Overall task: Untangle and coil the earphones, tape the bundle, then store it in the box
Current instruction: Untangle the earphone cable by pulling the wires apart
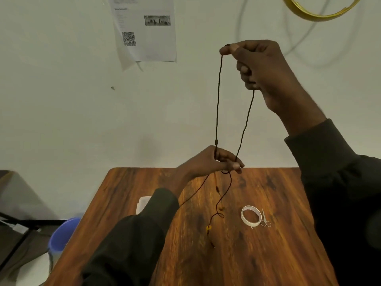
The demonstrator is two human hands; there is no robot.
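The right hand [266, 73] is raised high in front of the wall, thumb and forefinger pinching the top of the dark earphone cord [219, 96], with the other fingers curled round a second strand that drops from the bottom of the fist. Both strands hang down to the left hand [212, 162], which is held just above the far edge of the desk [288, 254]; its grip is closed on the cord too, one strand passing between the fingers and the other pinched at the fingertips. Below that hand the cord makes a small loop and trails loose over the wood, ending in a yellowish piece [208, 229] near the middle of the desk. To the right of the trailing end lies a tape roll [251, 218], with small scissors [265, 218] just beside it on its right, both well in from the desk's edges. A white box [144, 203] sits near the left edge, partly hidden by the left sleeve [134, 240]. Bare wood stretches on the near side of the tape and cord. Off the left edge, lower down, stands a blue bucket [64, 234]. A printed sheet [144, 29] is stuck on the wall far behind.
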